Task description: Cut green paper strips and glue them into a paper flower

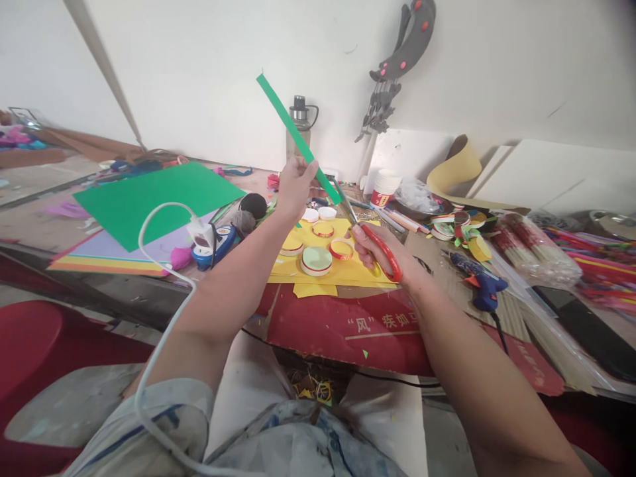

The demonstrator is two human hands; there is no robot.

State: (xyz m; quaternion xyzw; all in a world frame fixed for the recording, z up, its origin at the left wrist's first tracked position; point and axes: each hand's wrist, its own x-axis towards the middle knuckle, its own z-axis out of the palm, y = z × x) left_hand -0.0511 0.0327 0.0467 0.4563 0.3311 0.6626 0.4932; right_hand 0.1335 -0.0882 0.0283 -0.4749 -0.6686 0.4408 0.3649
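My left hand (294, 186) is raised above the table and pinches a long green paper strip (291, 126) that slants up to the left. My right hand (380, 255) grips red-handled scissors (383, 250), whose blades (346, 204) meet the lower end of the strip. Below both hands lies a yellow sheet (308, 271) carrying several round lids with coloured rims (317, 260).
A large green sheet (154, 199) lies on stacked coloured paper at the left. A blue glue gun (484, 286) and bundled sticks (531, 248) lie at the right. A water bottle (299, 126) stands by the wall. A white cable (159, 331) crosses my left arm.
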